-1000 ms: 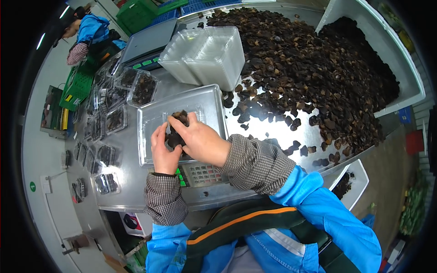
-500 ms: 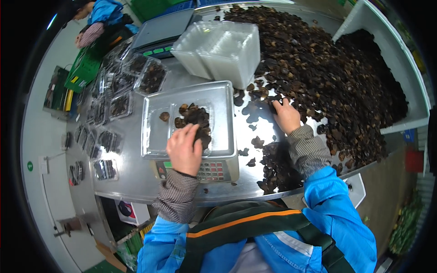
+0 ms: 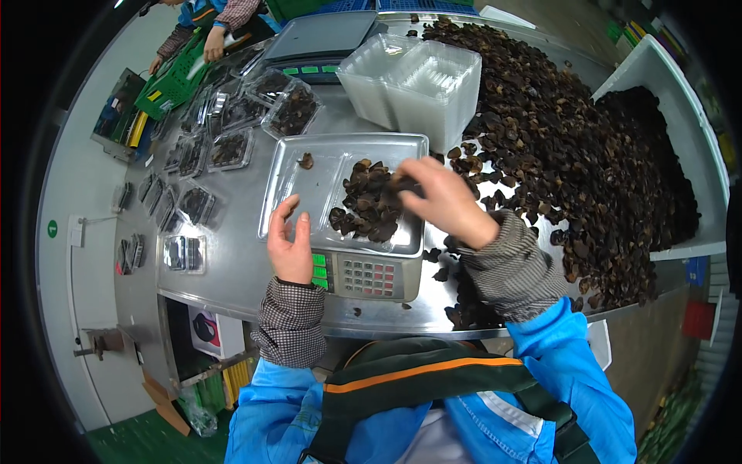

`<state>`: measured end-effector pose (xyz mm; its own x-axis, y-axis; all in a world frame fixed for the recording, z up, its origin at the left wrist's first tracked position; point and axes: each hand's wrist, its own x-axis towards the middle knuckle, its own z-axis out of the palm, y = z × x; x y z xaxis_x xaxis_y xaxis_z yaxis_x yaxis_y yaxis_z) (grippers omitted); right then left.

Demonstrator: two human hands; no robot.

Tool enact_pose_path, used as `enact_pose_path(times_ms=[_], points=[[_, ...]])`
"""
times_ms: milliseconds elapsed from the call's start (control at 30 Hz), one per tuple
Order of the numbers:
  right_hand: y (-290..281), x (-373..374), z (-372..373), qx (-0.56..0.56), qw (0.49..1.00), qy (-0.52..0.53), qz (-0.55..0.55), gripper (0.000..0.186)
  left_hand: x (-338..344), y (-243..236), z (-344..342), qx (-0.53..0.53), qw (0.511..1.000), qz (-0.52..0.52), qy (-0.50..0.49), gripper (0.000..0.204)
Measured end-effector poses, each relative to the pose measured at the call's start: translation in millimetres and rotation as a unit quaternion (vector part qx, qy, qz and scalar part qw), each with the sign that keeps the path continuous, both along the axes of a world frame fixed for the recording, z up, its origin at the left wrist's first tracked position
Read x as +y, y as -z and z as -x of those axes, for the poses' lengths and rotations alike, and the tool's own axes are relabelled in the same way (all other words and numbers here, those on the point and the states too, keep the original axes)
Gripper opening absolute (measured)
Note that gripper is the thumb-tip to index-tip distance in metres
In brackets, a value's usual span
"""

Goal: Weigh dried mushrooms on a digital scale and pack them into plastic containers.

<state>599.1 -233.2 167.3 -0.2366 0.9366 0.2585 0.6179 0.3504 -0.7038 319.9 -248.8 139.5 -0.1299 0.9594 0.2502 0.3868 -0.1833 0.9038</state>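
A digital scale [image 3: 369, 278] with a steel pan [image 3: 272, 189] stands in front of me. A clear plastic tray [image 3: 321, 182] lies on the pan. Dark brown, curled pieces like wood ear mushrooms [image 3: 369, 197] are heaped in its right half, and one small piece [image 3: 306, 161] lies toward the left. My right hand [image 3: 440, 197] is above the heap's right side, fingers closed round some dark pieces partly hidden by the hand. Over the front left of the pan my left hand [image 3: 290, 241] holds nothing, thumb and fingers apart.
A large mushroom pile [image 3: 533, 116] covers the table's right, beside a white foam box [image 3: 688, 85]. Stacked clear trays [image 3: 417, 85] stand behind the scale, near a second scale [image 3: 321, 39]. Filled packs [image 3: 230, 148] lie left. A co-worker [image 3: 224, 19] handles a green crate [image 3: 174, 81].
My right hand has come from the loose pile to above the tray, carrying pieces. My left hand has drawn back left off the heap and opened. The view has shifted slightly.
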Motion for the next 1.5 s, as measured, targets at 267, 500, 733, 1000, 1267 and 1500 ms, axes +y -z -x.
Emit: enact_pose_path(times_ms=[267,500,733,1000,1267,1500], points=[[-2,-8,6,0.003,0.997,0.071,0.033,0.047,-18,7,22,-0.094,0.995,-0.003,-0.024,0.031],[61,-69,-40,-0.025,0.984,0.117,0.132,0.031,-15,-3,45,-0.232,0.96,0.097,-0.121,0.038],[61,-91,-31,-0.004,0.979,0.142,0.145,0.026,-7,-13,46,-0.423,0.866,0.225,-0.144,0.063],[21,-80,11,-0.006,0.994,0.096,0.054,0.02,-1,-5,47,-0.486,0.818,0.278,-0.133,0.064],[20,-36,40,-0.117,0.985,0.062,-0.107,0.027,4,3,47,-0.511,0.807,0.275,-0.107,0.061],[30,1,46,-0.084,0.989,0.114,-0.046,0.023,17,6,52,-0.506,0.812,0.273,-0.104,0.052]])
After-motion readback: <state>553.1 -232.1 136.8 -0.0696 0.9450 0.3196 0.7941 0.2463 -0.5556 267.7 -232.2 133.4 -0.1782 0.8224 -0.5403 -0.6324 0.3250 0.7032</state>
